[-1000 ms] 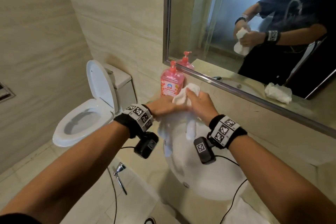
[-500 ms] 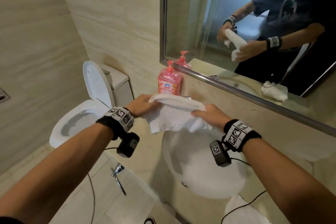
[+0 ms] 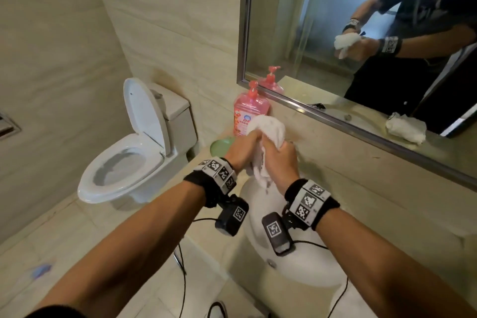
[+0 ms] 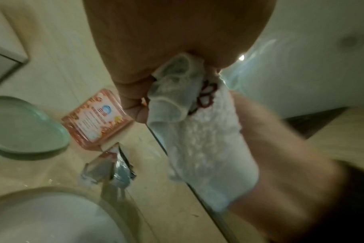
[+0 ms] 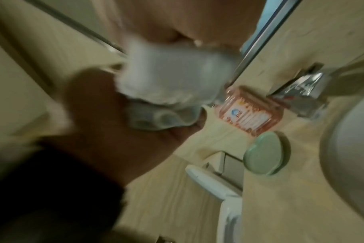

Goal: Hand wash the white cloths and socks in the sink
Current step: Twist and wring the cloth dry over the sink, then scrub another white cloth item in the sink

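Both hands, left hand [image 3: 242,151] and right hand [image 3: 280,162], together, clamped on bunched white cloth [image 3: 268,128] above sink [image 3: 304,261] back edge, apparently for scrubbing or wringing.

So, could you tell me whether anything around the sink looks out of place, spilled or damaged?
Nothing looks spilled or damaged. Both the left hand and right hand grip the white cloth above the sink. The pink soap bottle stands upright beside the green dish. One small bluish smudge marks the floor; what it is cannot be told.
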{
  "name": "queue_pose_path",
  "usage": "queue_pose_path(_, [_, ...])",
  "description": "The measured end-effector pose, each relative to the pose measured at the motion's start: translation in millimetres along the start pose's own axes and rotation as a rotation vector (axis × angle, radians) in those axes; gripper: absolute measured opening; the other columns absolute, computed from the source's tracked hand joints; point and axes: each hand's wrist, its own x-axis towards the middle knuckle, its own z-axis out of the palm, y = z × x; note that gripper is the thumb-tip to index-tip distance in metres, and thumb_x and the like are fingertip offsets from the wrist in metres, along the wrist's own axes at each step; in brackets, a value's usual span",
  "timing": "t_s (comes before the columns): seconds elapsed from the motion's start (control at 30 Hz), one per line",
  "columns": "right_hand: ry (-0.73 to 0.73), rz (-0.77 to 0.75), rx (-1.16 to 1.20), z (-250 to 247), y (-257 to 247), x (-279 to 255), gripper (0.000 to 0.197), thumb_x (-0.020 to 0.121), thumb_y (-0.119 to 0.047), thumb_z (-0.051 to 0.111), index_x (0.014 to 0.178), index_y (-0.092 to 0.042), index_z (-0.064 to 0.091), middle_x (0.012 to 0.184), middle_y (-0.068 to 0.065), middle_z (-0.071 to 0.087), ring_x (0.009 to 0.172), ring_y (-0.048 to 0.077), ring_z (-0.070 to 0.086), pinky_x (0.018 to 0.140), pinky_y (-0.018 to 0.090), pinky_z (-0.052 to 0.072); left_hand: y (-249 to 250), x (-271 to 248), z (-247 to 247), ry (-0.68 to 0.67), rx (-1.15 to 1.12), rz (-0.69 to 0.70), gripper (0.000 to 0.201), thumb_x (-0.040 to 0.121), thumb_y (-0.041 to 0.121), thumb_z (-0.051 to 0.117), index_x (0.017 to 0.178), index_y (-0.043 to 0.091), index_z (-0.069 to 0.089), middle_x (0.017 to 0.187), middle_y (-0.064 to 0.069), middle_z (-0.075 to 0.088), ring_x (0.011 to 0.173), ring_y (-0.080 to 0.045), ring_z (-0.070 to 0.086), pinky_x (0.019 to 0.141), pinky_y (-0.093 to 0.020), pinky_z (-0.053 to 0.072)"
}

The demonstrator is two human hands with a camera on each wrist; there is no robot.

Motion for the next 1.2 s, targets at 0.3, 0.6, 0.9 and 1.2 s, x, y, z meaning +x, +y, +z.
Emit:
queue_pose_path(0.3, [-0.409, -0.081, -0.512, -36.7, 59.9, 24.4, 0.021, 0.083, -0.014, 0.069, 0.103, -0.021, 0.069, 0.091, -0.004, 0.07, 0.09, 0.02, 0.068, 0.069, 0.01, 0.049, -51.4, 38.2, -27.5, -0.475, 0.914, 0.044, 0.054, 0.102, 0.049, 0.039, 0.108, 0.003, 0.066, 0.098, -0.015, 0.069, 0.088, -0.025, 0.067, 0.081, -0.036, 0.052])
queue_pose_path(0.6, [-0.684, 0.103, -0.991, -108.8, 107.1, 48.5, 0.03, 0.101, -0.048, 0.049, 0.08, -0.029, 0.059, 0.094, 0.005, 0.066, 0.087, 0.023, 0.056, 0.066, 0.03, 0.036, -113.0, 79.9, -3.2, -0.425, 0.808, 0.074, 0.046, 0.091, 0.066, 0.049, 0.092, 0.022, 0.062, 0.099, -0.01, 0.07, 0.072, -0.018, 0.06, 0.071, -0.033, 0.045])
queue_pose_path(0.9, [-0.512, 0.212, -0.507, -102.5, 139.4, 137.4, 0.044, 0.097, -0.002, 0.05, 0.139, -0.012, 0.057, 0.131, 0.001, 0.065, 0.119, 0.013, 0.058, 0.095, 0.021, 0.044, -151.5, 130.7, 61.3, -0.489, 0.772, -0.034, 0.027, 0.103, 0.041, 0.043, 0.1, 0.018, 0.057, 0.111, -0.011, 0.063, 0.1, -0.027, 0.058, 0.086, -0.035, 0.045])
queue_pose_path(1.2, [-0.503, 0.118, -0.512, -79.1, 158.6, 174.1, 0.046, 0.101, -0.007, 0.043, 0.147, -0.01, 0.048, 0.144, 0.003, 0.055, 0.127, 0.01, 0.055, 0.103, 0.019, 0.04, -166.7, 168.5, 90.2, -0.452, 0.73, -0.125, 0.034, 0.103, 0.035, 0.043, 0.12, 0.013, 0.061, 0.125, -0.012, 0.064, 0.111, -0.03, 0.059, 0.096, -0.036, 0.046])
